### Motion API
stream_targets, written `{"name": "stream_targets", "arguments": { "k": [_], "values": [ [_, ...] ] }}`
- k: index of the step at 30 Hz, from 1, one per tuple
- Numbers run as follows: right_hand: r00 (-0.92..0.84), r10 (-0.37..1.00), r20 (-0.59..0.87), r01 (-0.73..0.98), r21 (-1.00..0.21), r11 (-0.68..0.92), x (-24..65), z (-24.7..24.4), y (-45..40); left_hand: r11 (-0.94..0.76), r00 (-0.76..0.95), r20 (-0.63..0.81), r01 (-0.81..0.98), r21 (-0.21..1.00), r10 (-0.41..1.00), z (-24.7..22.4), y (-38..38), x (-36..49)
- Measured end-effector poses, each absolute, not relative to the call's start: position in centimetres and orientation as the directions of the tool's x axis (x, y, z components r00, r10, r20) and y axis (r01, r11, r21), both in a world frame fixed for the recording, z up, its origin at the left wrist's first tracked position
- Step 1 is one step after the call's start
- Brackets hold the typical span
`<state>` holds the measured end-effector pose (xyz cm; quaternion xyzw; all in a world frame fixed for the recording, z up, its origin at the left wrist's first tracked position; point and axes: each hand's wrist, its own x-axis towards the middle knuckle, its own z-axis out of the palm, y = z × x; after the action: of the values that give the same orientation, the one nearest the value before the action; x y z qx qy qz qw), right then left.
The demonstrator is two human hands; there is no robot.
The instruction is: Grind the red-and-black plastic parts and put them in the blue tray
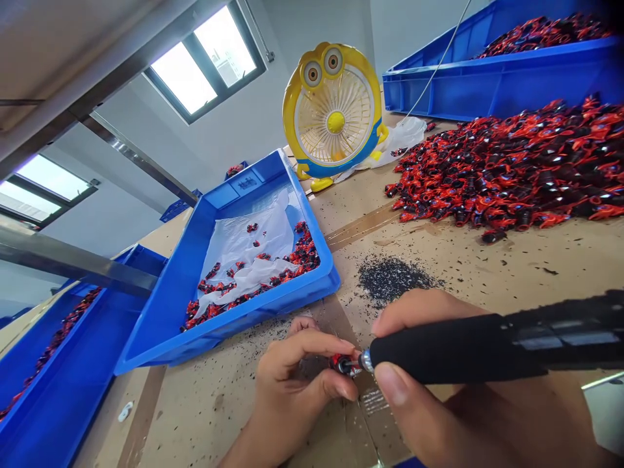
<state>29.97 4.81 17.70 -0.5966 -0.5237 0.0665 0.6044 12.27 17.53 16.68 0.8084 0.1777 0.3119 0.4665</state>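
Observation:
Near the bottom middle, my left hand (297, 383) pinches a small red and black part (342, 364) between thumb and fingers. My right hand (439, 396) is wrapped round a thick black pen-shaped tool (439, 349) that lies across the lower right. The tool's metal tip touches or nearly touches the small part; the exact contact is too small to tell. Just beyond my hands is a heap of black shavings (394, 279) on the brown tabletop (195, 403).
A blue tray (229, 338) with red and black parts and white sheeting stands left of centre. Behind stands a yellow fan (335, 122). A large pile of parts (511, 169) spreads at right, before a blue crate (487, 88). Another blue bin (63, 396) sits far left.

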Motion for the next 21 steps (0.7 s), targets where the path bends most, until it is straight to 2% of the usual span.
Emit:
{"name": "stream_targets", "arguments": {
  "k": [9,21],
  "values": [
    [0.509,0.659,0.554,0.58,-0.786,0.214,30.4,17.4,3.7,-0.526,0.745,0.349,0.003,0.85,0.569,16.5,17.7,12.0],
    [0.489,0.69,0.534,0.595,-0.783,0.184,29.9,16.5,3.7,-0.506,0.765,0.343,-0.026,0.862,0.545,16.6,17.8,12.2]
  ]
}}
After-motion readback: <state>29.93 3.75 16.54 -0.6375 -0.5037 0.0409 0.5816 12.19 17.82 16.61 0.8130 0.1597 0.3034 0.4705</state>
